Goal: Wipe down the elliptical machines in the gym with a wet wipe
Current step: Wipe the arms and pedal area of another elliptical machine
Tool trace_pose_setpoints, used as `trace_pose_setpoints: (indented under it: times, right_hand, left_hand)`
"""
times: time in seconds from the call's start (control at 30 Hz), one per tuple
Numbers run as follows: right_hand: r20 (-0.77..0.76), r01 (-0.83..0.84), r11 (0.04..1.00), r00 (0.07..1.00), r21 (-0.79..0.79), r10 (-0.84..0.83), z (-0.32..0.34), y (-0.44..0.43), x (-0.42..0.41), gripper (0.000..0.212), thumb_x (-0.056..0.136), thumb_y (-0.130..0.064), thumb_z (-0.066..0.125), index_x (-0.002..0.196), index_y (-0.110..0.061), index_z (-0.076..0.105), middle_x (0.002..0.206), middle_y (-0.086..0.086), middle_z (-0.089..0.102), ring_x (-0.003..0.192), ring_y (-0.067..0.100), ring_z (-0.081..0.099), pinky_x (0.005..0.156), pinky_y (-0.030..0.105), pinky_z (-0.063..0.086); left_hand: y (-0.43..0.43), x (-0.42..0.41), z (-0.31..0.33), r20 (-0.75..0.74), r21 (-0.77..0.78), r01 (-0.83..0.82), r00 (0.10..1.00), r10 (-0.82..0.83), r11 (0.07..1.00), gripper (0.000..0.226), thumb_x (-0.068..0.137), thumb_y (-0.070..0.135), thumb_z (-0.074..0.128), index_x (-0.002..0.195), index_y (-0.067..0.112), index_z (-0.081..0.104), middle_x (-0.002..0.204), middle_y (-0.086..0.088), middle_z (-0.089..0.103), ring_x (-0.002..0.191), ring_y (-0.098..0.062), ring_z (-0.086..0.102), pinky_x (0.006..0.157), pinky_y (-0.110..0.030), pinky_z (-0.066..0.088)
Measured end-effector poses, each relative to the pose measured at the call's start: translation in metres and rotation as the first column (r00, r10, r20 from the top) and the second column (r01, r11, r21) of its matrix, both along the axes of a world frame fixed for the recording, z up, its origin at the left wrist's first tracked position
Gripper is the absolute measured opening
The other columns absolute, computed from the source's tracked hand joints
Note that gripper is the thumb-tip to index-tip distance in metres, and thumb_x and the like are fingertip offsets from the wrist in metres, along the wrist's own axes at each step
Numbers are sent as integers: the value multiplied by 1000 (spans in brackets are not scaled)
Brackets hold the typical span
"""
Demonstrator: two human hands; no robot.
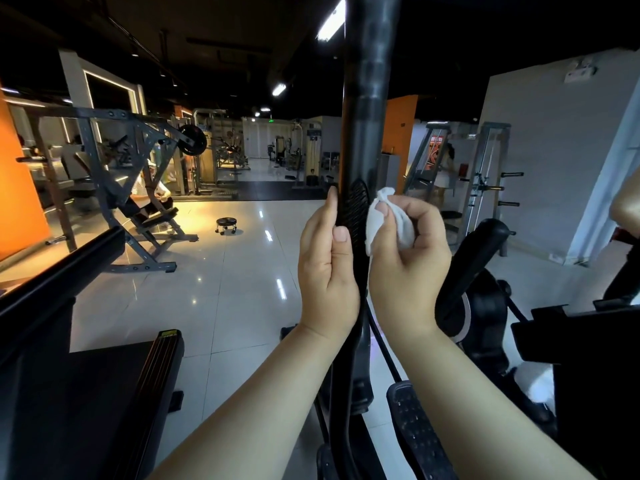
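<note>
Just right of centre frame, the wet wipe (389, 221) is a white, soft, crumpled wad, bunched into folds. The right hand (408, 251) pinches it between curled fingers and thumb, and it touches the right side of the elliptical's handlebar (367, 98). The handlebar is a thick, smooth black tube that runs from the top edge down through the centre. Where the wipe meets it, the tube carries a ribbed grip (356, 209) of fine grooves. The left hand (327, 261) holds the bar's left side, thumb on its front and one finger straight up along it. The other fingers seem wrapped behind, though they are hidden. At lower right, a black oblong pedal (415, 431) shows a studded tread. Glossy pale floor tiles (242, 289) mirror the ceiling lights. A small round wheeled stool (227, 225) stands left of centre.
</note>
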State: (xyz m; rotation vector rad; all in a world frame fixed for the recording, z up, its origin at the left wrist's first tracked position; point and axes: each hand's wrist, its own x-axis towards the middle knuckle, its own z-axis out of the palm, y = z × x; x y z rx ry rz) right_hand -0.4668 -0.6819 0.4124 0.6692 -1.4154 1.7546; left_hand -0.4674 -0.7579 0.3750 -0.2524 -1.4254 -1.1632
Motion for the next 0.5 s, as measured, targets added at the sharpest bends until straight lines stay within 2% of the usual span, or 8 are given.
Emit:
trace_pose_setpoints:
  times: [0.03,0.1,0.17,0.27,0.33,0.37,0.43,0.5]
  right_hand:
    - [-74,23,999,997,34,-20,-1,1,2,16,99,-12,64,102,-27,62,106,0,66,106,16,64,95,39,52]
    - [-207,100,989,975,107,-76,1,0,4,12,98,-8,66,108,-14,68,110,3,63,110,10,59,96,24,47]
    - [-252,131,982,963,138,-93,6,-3,5,15,95,-5,69,110,-3,70,113,9,60,113,11,57,99,20,43]
    - [-415,208,952,904,224,-100,4,-4,0,18,90,2,73,108,3,72,113,15,61,109,27,60,96,37,49]
    - [-534,297,915,838,272,-113,0,1,-6,19,90,3,74,109,4,73,112,17,63,108,30,60,93,45,50]
    - [-545,300,914,831,275,-109,1,4,-10,18,91,2,73,109,5,73,112,17,63,108,31,60,92,46,50]
    - [-478,244,940,872,237,-106,5,5,-11,15,93,-1,70,107,5,72,112,14,60,107,31,61,91,46,52]
    - [-430,214,955,896,204,-109,6,1,-6,15,94,-3,70,107,3,73,112,11,59,107,30,60,92,46,51]
  left_hand:
    - [0,0,0,-7,-2,-4,1000,4,1000,42,106,5,40,148,1,43,140,13,46,134,13,41,111,-12,33]
    - [0,-1,-1,-9,5,6,1000,-6,1000,43,107,6,40,148,-1,44,139,15,48,133,10,45,109,-13,36]
    - [1,0,1,-5,30,28,1000,-28,999,42,107,7,40,148,-2,45,136,16,51,130,6,50,107,-16,39]
    - [-2,-1,2,-20,20,43,999,-43,999,38,106,7,41,143,2,52,132,8,58,127,-2,55,105,-21,43]
    - [-2,-1,3,-21,24,82,996,-82,996,38,106,11,40,140,1,53,132,-1,60,128,-9,56,108,-26,43]
    - [-2,-3,2,-20,29,82,996,-82,996,40,107,11,39,143,-2,51,134,-2,59,130,-8,55,109,-26,42]
    - [-1,-4,0,-18,40,37,999,-36,998,42,107,7,39,148,-1,45,138,6,53,133,0,50,110,-20,39]
    - [-3,-5,-4,10,31,28,1000,-28,999,40,107,4,42,147,0,46,139,6,53,134,-1,50,111,-21,39]
